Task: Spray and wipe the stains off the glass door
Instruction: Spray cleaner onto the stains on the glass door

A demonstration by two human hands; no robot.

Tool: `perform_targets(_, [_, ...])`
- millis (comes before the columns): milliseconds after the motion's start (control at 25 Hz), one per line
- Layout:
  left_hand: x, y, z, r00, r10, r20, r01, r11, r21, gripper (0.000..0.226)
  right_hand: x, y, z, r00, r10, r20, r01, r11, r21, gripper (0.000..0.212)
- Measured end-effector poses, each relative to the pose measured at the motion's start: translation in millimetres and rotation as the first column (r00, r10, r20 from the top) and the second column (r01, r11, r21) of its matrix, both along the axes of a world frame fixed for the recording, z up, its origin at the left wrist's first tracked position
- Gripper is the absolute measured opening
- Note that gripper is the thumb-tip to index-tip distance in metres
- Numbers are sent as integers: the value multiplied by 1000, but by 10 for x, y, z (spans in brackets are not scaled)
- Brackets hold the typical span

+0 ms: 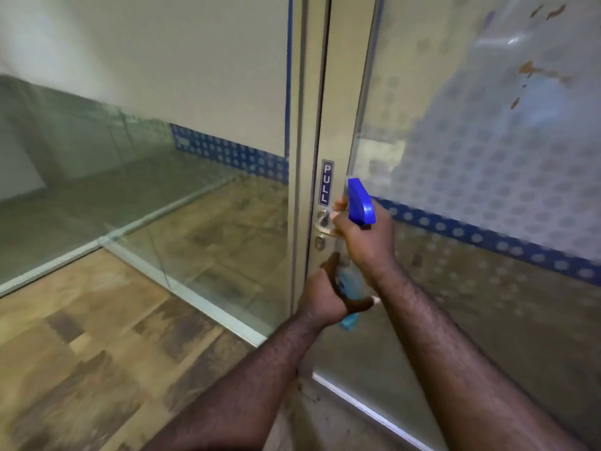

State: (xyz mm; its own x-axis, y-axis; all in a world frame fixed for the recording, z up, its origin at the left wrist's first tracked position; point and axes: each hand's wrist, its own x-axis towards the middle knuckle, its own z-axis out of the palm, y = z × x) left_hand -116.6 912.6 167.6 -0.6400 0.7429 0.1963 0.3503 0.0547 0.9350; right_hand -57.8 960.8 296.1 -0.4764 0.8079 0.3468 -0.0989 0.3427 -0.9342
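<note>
left hand [320, 299] grips spray bottle [349, 281] base | right hand [364, 237] wraps its neck | bottle hides, seemingly, door handle [323, 222]

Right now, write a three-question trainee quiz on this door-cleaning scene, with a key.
1. True or false: the left hand holds the body of the spray bottle while the right hand grips its blue spray head.
2. What word is on the sign on the door frame?
A. PUSH
B. PULL
C. EXIT
3. Fill in: the orange-brown stains sit in the ____ right part of the glass door.

Key:
1. True
2. B
3. upper
</note>
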Motion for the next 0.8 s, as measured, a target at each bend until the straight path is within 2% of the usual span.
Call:
perform_targets(120, [-62, -476, -135, 980, 199, -21, -200, 979, -31, 84, -200, -353, -127, 976, 218, -26, -219, 973, -72, 21])
perform_targets(280, [-55, -1289, -278, 895, 442, -53, -445, 891, -93, 81, -447, -1015, -379, 884, 465, -49, -468, 881, -71, 27])
perform_targets(560, [30, -3088, -492, 631, 767, -116, -775, 617, -138, 88, -777, -2706, -689, 578, 816, -2, -813, 576, -83, 35])
perform_targets(800, [65, -4543, -620, 424, 905, 24, -903, 425, -63, 95, -989, -4345, -753, 290, 955, 56, -953, 294, -71, 32])
